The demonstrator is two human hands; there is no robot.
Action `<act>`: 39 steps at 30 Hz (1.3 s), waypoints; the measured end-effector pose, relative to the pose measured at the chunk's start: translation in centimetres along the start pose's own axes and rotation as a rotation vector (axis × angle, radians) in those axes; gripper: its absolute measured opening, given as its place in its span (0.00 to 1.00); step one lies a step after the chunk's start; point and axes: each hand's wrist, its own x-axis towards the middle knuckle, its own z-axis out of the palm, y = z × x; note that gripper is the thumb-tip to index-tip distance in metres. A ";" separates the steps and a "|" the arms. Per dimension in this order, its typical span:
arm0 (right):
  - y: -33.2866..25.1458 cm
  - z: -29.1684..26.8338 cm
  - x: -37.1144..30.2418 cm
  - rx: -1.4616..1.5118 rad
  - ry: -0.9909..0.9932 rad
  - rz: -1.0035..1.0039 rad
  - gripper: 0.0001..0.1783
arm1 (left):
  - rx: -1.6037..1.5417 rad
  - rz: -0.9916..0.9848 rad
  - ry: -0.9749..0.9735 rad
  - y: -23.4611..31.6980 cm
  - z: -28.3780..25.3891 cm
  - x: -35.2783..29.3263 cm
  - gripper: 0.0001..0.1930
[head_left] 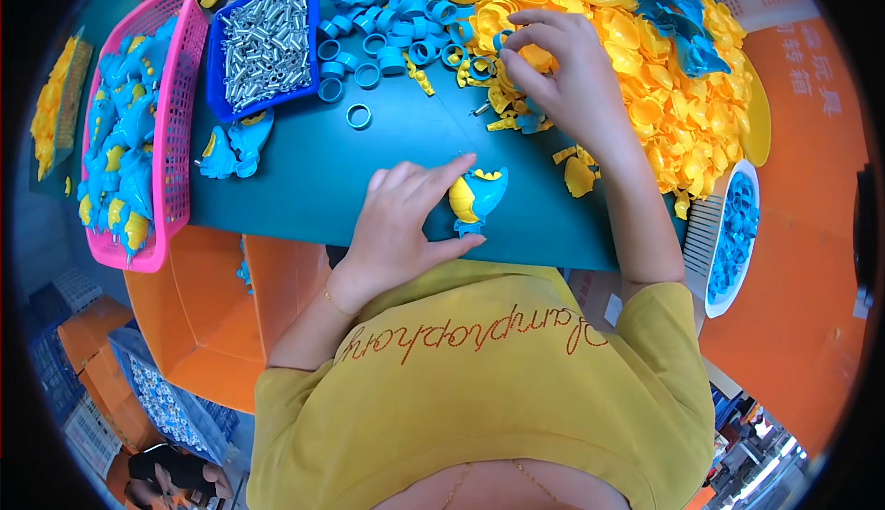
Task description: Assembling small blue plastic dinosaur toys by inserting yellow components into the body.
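Green desk (pixel 406 132), absolutely packed, with an orange box (pixel 203 307) below its near edge on the left, so a stray part rolling off that side could end up in there. Biggest mess is the heap of yellow shells (pixel 645 132), loose with no wall on the near side, so digging in too hard might start a slide. Pink basket (pixel 180 132) on the left looks heaped to the rim, so one knock could spill it. Blue tray (pixel 218 77) beside it is full of metal tubes, same worry.

Right hand (pixel 576 68) is over the near side of the heap, fingers part curled; can't tell if its grip has anything. Could easily snag the wrong bit, since blue and yellow pieces are jumbled there. Left hand (pixel 396 220) has its grip spread wide, thumb and finger either side of the toy (pixel 477 199) near the desk's front edge. Can't tell if it's really pinching; if that's loose, the toy could tip or skid. Smallest are the blue rings (pixel 391 60), which look like they'd roll if bumped.
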 end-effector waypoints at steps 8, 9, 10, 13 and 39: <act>-3.8 -0.6 -3.5 0.124 -0.252 -0.081 0.12 | 0.017 -0.017 -0.010 0.1 0.2 -0.3 0.45; -3.7 0.0 -3.9 0.068 -0.260 -0.117 0.12 | 0.023 -0.017 0.006 0.1 0.2 -0.3 0.45; -3.5 0.3 -4.0 0.030 -0.285 -0.125 0.13 | 0.019 -0.006 0.016 0.1 0.1 -0.3 0.44; -2.2 -0.6 -3.3 0.148 -0.189 -0.156 0.14 | 0.032 0.010 0.029 0.1 0.2 -0.3 0.45; 2.6 -6.3 -4.4 1.205 0.127 0.840 0.26 | 0.014 -0.002 0.048 0.2 0.3 -0.3 0.45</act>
